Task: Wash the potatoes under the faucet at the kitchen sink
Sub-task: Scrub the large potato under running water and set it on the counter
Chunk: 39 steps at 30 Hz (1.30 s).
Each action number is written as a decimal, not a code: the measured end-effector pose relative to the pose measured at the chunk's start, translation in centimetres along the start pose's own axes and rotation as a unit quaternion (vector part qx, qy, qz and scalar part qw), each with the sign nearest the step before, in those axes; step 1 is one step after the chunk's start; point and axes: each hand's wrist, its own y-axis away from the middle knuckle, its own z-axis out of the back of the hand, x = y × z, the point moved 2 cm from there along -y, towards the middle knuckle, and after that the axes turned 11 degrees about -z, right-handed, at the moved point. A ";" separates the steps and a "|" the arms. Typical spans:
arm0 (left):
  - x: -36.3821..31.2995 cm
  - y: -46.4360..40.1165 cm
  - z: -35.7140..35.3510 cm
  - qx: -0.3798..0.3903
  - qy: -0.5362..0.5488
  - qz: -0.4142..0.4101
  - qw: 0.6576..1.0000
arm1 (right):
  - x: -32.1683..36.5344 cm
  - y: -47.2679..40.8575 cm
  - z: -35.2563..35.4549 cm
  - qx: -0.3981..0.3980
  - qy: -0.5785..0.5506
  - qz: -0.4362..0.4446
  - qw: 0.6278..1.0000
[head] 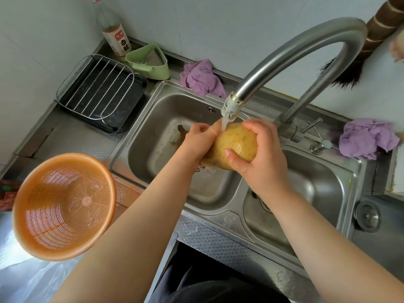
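A large yellow potato point(235, 144) is held over the left basin of the steel double sink point(153, 136), right under the spout of the curved faucet point(284, 62). Water runs from the spout onto the potato's top. My left hand point(199, 141) grips its left end. My right hand point(260, 154) wraps round its right side, thumb across the front.
An orange plastic colander point(63, 204) sits on the counter at the left, with nothing in it. Behind the sink are a wire rack on a black tray point(100, 92), a green strainer point(148, 62), a vinegar bottle point(113, 33) and two purple cloths point(201, 77) point(367, 138).
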 end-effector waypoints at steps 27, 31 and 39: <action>0.6 0.0 1.2 -0.003 0.119 -0.107 0.987 | -1.8 -0.5 1.3 -0.059 -0.249 -0.299 0.919; 0.5 0.9 0.4 0.079 0.122 -0.131 0.981 | -1.9 -0.8 1.0 -0.054 -0.303 -0.354 0.883; -0.3 1.3 -1.2 -0.152 0.081 -0.144 0.975 | -2.2 -0.2 0.4 -0.028 -0.274 -0.344 0.898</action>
